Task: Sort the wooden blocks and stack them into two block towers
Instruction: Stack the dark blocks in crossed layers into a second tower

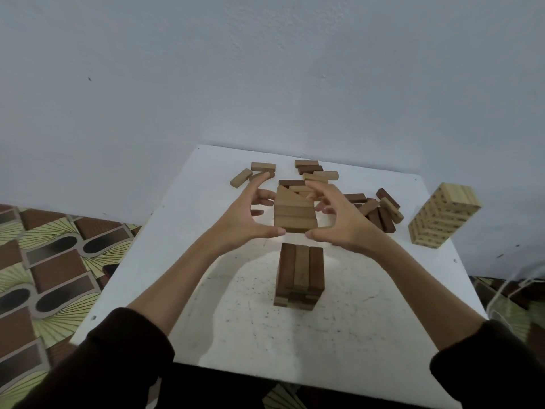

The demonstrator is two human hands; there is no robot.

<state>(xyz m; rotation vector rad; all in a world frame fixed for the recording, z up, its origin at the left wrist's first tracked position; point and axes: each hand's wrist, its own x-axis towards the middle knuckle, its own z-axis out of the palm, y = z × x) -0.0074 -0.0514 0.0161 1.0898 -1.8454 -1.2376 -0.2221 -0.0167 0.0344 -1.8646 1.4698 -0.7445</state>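
Blocks (295,215) between both hands' fingers (267,194)

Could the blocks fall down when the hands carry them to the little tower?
Yes. The bundle of blocks is squeezed only from its sides by the left hand and right hand, so middle blocks might slip out. Its top blocks lie crooked. Setting it down roughly could topple the short tower.

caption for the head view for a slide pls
Both hands, left hand and right hand, hold a row of blocks above a short tower.
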